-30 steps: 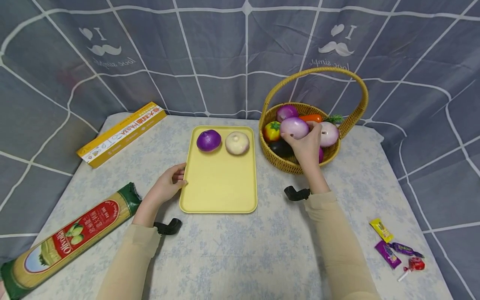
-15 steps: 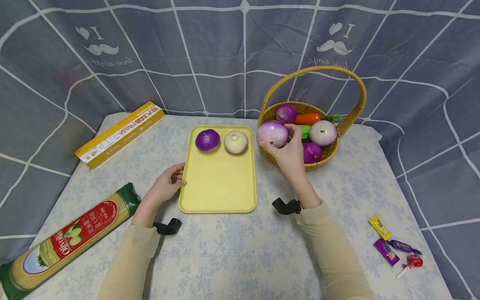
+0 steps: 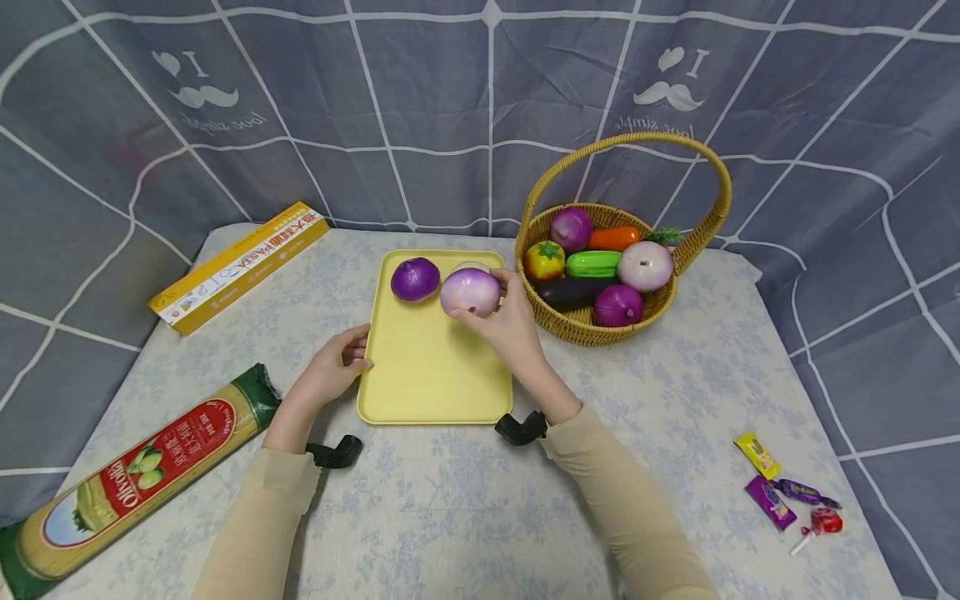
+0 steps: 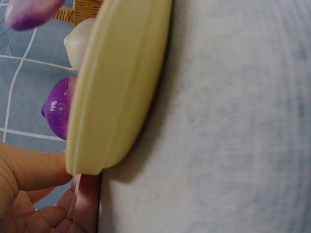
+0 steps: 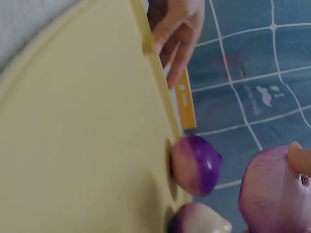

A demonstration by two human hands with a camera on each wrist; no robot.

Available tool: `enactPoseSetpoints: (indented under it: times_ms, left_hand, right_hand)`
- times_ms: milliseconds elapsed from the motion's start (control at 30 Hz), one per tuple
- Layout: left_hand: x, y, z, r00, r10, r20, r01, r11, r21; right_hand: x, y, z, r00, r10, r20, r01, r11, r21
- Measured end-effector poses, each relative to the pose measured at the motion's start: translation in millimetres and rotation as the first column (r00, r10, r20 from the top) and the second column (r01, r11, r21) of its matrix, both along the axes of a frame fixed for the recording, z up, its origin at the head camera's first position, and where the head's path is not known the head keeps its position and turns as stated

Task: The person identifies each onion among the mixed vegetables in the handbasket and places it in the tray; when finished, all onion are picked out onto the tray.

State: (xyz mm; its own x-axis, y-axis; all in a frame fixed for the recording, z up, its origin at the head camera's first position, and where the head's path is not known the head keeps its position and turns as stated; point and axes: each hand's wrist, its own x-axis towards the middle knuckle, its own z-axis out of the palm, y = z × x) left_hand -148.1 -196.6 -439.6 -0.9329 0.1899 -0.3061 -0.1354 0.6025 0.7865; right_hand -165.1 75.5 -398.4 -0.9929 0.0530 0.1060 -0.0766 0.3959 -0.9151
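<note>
In the head view my right hand (image 3: 510, 321) holds a pale purple onion (image 3: 468, 292) between thumb and fingers, over the far part of a yellow tray (image 3: 435, 375). A deep purple onion (image 3: 416, 280) sits at the tray's far left. Beside it, a whitish, purple-based round vegetable (image 5: 197, 218) is mostly hidden behind the held onion in the head view. My left hand (image 3: 336, 364) pinches the tray's left edge, thumb on the rim and fingers at its outer side, as the left wrist view shows.
A wicker basket (image 3: 577, 335) at back right holds onions, a carrot (image 3: 615, 238), an eggplant (image 3: 566, 293) and other vegetables under a tall handle. A pasta box (image 3: 240, 267) and a spaghetti bag (image 3: 142, 475) lie left. Several candies (image 3: 771, 502) lie at right.
My right hand has lifted the pale purple onion out of the basket and carried it left over the tray. The left hand has stayed at the tray's edge.
</note>
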Motion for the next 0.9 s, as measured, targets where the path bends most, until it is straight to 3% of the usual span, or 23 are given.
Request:
enactPoseSetpoints:
  times_ms: [333,900]
  left_hand:
    - [0.3,0.7,-0.9,1.0,0.008,-0.009,-0.008,1.0,0.002]
    - [0.8,2.7,-1.3,1.0,0.015,-0.01,-0.015,1.0,-0.001]
  right_hand:
    - [-2.2,-34.0,-19.9,0.993,0.071,0.089,-0.071,0.997,-0.009]
    - [-7.3,-56.1,-34.7,0.967,0.137,0.215,-0.15,0.988,0.045]
